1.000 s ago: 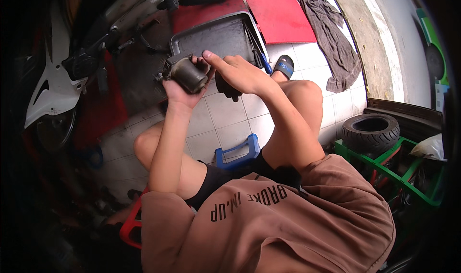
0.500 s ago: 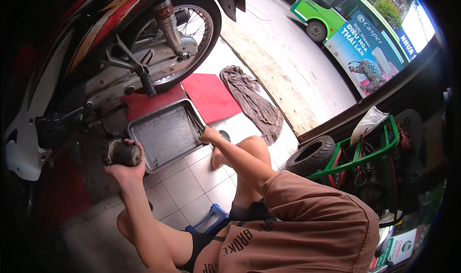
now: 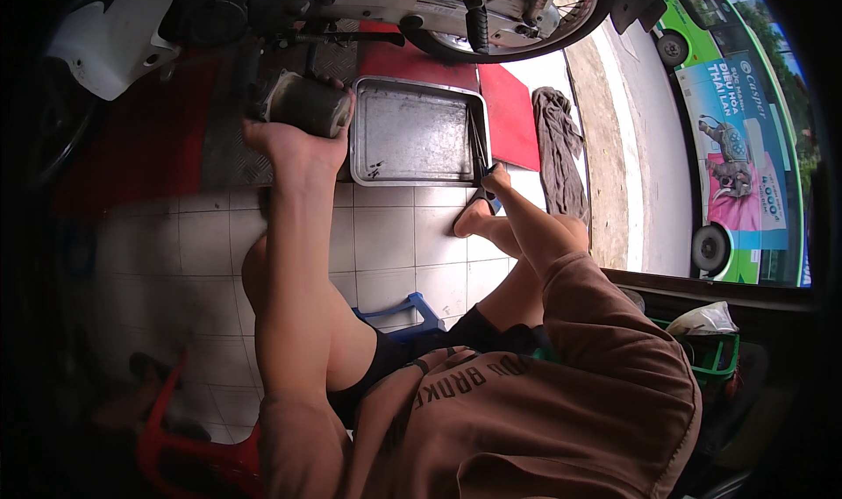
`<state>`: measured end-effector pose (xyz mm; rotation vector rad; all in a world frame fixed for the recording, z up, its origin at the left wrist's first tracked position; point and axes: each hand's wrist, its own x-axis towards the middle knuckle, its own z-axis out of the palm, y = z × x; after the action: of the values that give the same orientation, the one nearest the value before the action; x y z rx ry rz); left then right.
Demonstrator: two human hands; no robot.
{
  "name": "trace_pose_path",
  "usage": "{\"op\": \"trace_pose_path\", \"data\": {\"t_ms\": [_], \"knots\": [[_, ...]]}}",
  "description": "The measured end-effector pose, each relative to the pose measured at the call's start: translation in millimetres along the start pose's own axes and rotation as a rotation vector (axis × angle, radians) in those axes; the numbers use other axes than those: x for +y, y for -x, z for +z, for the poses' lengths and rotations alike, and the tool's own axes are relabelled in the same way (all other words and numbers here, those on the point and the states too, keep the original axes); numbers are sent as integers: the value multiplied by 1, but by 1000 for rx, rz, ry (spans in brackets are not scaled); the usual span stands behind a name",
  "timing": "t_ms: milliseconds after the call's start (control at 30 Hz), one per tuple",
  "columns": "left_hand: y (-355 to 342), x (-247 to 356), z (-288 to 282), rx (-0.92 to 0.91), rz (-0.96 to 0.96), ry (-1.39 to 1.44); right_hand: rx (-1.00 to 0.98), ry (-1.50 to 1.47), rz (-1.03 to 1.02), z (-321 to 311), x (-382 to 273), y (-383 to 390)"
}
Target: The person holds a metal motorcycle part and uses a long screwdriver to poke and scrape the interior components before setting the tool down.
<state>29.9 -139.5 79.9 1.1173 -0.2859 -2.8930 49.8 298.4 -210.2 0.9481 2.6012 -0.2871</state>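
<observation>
My left hand (image 3: 296,148) is raised at the tray's left side, its fingers wrapped round a dark cylindrical metal part (image 3: 309,106) with a wider flange at its left end. My right hand (image 3: 496,180) is closed at the right front corner of the shallow metal tray (image 3: 412,135). From it a long, thin, dark tool (image 3: 477,144) reaches up along the tray's right inner side; its kind is not clear. A few small dark bits (image 3: 377,167) lie in the tray's front left part.
A motorcycle (image 3: 377,8) stands beyond the tray. Red mats (image 3: 509,117) and a crumpled grey-brown cloth (image 3: 558,148) lie near it. A blue stool (image 3: 408,315) is between my legs, a red stool (image 3: 197,455) at lower left. A green bus (image 3: 745,131) is on the street at right.
My view has turned, so the tray now sits level and the motorcycle is along the top. The metal part, still in my left hand, appears larger. The bus has moved along the street.
</observation>
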Motion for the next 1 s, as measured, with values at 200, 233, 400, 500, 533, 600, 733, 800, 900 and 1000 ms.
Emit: {"op": "trace_pose_path", "data": {"t_ms": [200, 233, 400, 500, 533, 600, 733, 800, 900, 1000], "knots": [[-8, 4, -6, -15, 26, -36, -84, 43, -9, 1, -9, -6], [-9, 3, -6, -26, 22, -53, -146, 41, -5, -1, -4, -12], [-9, -23, 4, -17, -85, -55, -234, 0, -49, -63, 72, -85], [-16, -13, -8, -17, 27, -127, -311, 20, -85, -99, -11, -56], [-16, -20, -6, -13, 9, -125, -243, 164, -180, -120, -6, -59], [-16, -27, -4, 10, 2, -120, -134, 460, -269, -147, -25, -41], [-19, -36, -5, -7, -1, -103, -63, 481, -504, -160, -61, 48], [-26, -31, -6, -48, 1, -140, -147, 413, -603, -138, -75, 66], [-17, -50, 0, -101, 8, -93, -240, 311, -606, -107, -86, 70], [-15, -62, 6, -13, 25, -112, -226, 337, -661, -110, -99, 85]]}}
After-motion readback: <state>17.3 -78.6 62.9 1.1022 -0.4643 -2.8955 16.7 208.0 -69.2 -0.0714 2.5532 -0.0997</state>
